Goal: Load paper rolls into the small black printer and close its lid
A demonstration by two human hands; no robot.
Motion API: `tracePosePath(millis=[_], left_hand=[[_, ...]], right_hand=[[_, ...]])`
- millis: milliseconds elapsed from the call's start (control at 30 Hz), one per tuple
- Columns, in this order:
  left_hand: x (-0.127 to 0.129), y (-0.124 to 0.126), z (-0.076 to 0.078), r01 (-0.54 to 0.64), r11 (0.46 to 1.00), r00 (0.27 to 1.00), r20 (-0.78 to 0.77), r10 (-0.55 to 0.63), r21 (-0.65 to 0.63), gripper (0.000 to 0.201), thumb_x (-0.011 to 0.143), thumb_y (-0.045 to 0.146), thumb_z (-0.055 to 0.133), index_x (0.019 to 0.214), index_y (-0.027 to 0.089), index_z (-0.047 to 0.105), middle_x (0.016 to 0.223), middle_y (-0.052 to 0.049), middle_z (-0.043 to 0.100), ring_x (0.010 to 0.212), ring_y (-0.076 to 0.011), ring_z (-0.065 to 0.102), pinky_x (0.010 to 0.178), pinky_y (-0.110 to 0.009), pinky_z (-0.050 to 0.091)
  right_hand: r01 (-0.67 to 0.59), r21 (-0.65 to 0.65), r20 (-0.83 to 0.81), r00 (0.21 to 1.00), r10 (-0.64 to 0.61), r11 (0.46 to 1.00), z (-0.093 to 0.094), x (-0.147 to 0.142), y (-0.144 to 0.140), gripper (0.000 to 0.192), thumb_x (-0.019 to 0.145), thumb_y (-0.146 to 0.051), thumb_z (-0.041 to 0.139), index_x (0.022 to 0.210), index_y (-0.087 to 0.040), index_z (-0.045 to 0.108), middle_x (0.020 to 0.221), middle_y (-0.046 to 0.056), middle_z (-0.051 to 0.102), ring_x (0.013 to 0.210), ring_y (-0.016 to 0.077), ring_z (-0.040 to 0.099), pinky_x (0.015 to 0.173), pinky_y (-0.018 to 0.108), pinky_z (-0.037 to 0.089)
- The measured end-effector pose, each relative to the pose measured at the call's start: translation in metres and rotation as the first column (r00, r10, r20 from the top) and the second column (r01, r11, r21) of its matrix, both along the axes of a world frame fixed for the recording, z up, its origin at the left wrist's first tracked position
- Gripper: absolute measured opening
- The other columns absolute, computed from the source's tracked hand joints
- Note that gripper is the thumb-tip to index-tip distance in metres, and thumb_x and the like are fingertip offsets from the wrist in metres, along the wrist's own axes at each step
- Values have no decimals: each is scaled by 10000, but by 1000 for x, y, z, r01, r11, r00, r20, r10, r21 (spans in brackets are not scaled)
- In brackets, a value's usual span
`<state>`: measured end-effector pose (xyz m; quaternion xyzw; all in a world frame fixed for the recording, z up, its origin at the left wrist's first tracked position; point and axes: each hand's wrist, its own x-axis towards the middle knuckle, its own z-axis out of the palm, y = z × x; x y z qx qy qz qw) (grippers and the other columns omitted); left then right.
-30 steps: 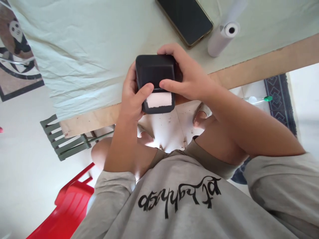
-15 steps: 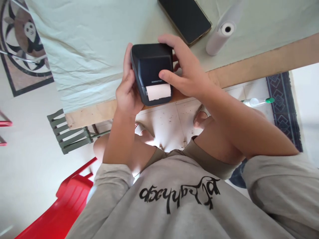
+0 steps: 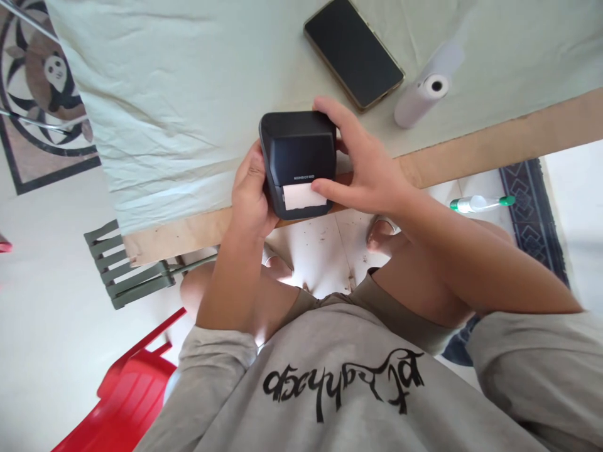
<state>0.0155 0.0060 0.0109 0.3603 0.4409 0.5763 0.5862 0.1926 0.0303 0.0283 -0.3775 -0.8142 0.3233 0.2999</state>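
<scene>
- While both hands clamp the black printer (image 3: 298, 160) at the table (image 3: 188, 113) edge, left hand (image 3: 249, 198) steadies its side; right hand (image 3: 365, 166) wraps its far side, thumb by the paper strip (image 3: 303, 196)
- phone (image 3: 354, 53) and paper roll (image 3: 421, 97) lie well apart

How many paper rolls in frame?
1 loose paper roll, lying on the pale cloth right of the phone. The black printer, gripped by the left hand and right hand, shows a paper strip; any roll inside is hidden.

The printer (image 3: 298, 157) sits at the surface's (image 3: 188, 113) near edge; phone (image 3: 354, 53) at one o'clock, paper roll (image 3: 421, 97) at two.
</scene>
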Motion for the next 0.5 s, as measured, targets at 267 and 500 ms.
tracePosePath(millis=[267, 500], left_hand=[[-1, 2, 2, 93, 996, 979, 184, -90, -8, 295, 870, 451, 479, 1008, 227, 611, 1004, -25, 675, 1102, -230, 598, 935, -369, 497], [-4, 1, 5, 151, 988, 983, 102, -154, 31, 320, 841, 423, 552, 1075, 207, 584, 1119, -53, 645, 1122, -246, 588, 916, -359, 494]], right_hand=[[232, 202, 14, 971, -240, 952, 22, 0, 0, 550, 742, -548, 589, 1193, -255, 475, 938, 71, 578, 877, 205, 564, 744, 342, 481], [369, 189, -285, 907, -309, 910, 33, -12, 1, 92, 900, -308, 419, 910, -217, 416, 813, -2, 509, 708, 95, 567, 538, 235, 403]])
